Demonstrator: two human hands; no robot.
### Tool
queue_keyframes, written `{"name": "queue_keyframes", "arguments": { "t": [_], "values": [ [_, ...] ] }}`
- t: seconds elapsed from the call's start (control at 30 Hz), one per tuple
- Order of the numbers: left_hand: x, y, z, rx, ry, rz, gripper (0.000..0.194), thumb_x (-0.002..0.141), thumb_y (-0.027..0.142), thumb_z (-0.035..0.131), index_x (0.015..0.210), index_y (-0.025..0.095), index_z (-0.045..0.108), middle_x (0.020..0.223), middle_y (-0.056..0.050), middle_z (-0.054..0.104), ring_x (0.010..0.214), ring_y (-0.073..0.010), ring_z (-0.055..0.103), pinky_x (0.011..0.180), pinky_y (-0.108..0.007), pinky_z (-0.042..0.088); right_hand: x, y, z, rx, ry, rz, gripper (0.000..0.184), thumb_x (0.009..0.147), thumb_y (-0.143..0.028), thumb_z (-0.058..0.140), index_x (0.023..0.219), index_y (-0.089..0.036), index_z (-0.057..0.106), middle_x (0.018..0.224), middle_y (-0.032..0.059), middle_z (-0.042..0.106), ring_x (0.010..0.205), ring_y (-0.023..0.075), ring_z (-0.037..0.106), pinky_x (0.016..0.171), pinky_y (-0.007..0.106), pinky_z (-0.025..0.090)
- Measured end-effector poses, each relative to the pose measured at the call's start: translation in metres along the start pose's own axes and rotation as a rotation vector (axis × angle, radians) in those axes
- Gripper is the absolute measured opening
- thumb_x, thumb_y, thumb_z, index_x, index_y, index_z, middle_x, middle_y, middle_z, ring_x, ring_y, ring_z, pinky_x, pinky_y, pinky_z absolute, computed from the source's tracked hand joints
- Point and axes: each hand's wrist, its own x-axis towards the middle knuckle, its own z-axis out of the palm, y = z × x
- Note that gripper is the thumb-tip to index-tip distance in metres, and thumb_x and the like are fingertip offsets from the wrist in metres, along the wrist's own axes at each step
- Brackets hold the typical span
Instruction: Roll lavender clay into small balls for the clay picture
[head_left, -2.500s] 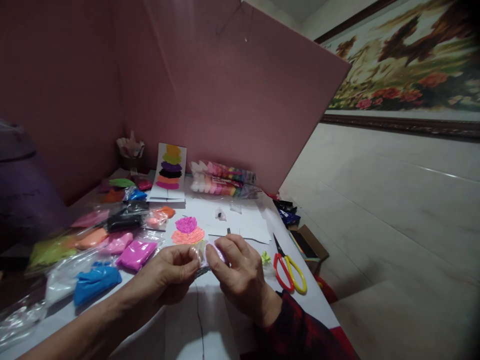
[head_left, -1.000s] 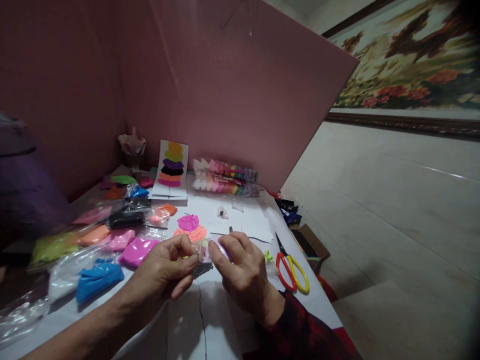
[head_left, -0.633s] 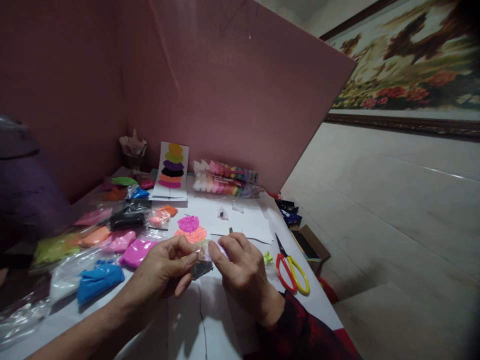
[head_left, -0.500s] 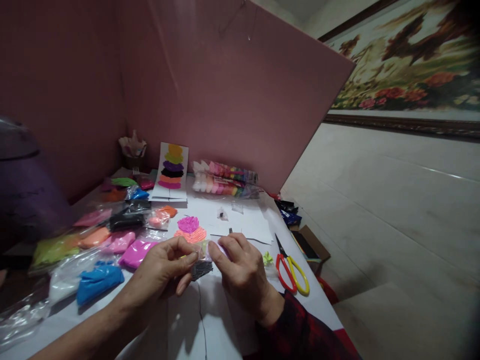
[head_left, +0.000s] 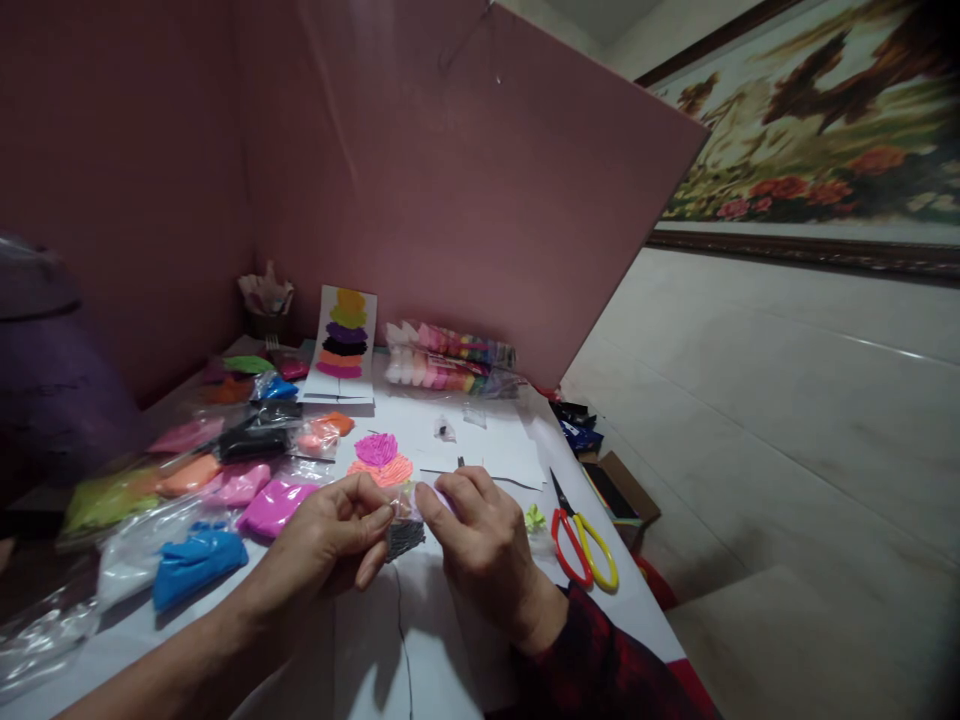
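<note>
My left hand (head_left: 336, 535) and my right hand (head_left: 476, 535) meet over the white table (head_left: 450, 640), fingertips pinched on a small clear plastic bag (head_left: 405, 503) with a pale lump inside. A dark ribbed piece (head_left: 405, 540) sits just under the bag, touching my left fingers. Right behind my hands lies a white card with magenta and orange clay petals (head_left: 377, 459). A finished card with stacked coloured petals (head_left: 342, 335) leans against the pink board.
Bags of clay in blue (head_left: 196, 558), magenta (head_left: 274, 503), pink, orange, black and green cover the left. Red-and-yellow scissors (head_left: 581, 535) lie by my right hand, near a small green piece (head_left: 533, 517). A clay multipack (head_left: 446, 365) lies at the back. A pink board (head_left: 480, 200) walls the table.
My hands stay together on the small bag; my left fingers have shifted a little and the dark ribbed piece now shows beneath them.
</note>
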Motion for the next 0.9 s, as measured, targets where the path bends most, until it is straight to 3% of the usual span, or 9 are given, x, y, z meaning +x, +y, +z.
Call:
{"name": "queue_keyframes", "arguments": {
  "t": [0.27, 0.53, 0.9],
  "values": [
    [-0.0003, -0.0005, -0.0011, -0.002, 0.051, -0.034, 0.034, 0.071, 0.038, 0.074, 0.065, 0.017, 0.049, 0.039, 0.006, 0.048, 0.042, -0.0055, 0.033, 0.046, -0.020, 0.017, -0.0002, 0.0014, 0.0018, -0.001, 0.003, 0.001, 0.021, 0.089, -0.007, 0.048, 0.102, -0.013, 0.065, 0.083, 0.0087, 0.064, 0.079, 0.0196, 0.053, 0.061, 0.030, 0.046],
    [0.0010, -0.0006, -0.0029, 0.007, 0.010, -0.029, 0.030, 0.075, 0.037, 0.070, 0.068, 0.019, 0.047, 0.034, 0.007, 0.045, 0.036, -0.0044, 0.024, 0.044, -0.021, 0.014, 0.0014, 0.0013, 0.0025, 0.010, 0.020, -0.008, 0.022, 0.089, -0.007, 0.047, 0.101, -0.012, 0.065, 0.082, 0.0087, 0.064, 0.079, 0.0197, 0.054, 0.063, 0.030, 0.048],
    [-0.0006, 0.0014, -0.0005, -0.013, 0.077, -0.070, 0.033, 0.070, 0.038, 0.075, 0.064, 0.017, 0.049, 0.038, 0.007, 0.046, 0.042, -0.0053, 0.034, 0.046, -0.019, 0.018, -0.0009, 0.0027, 0.0035, -0.017, -0.006, -0.001, 0.022, 0.090, -0.008, 0.047, 0.101, -0.014, 0.065, 0.083, 0.0083, 0.063, 0.080, 0.0191, 0.054, 0.064, 0.029, 0.047]
  ]
}}
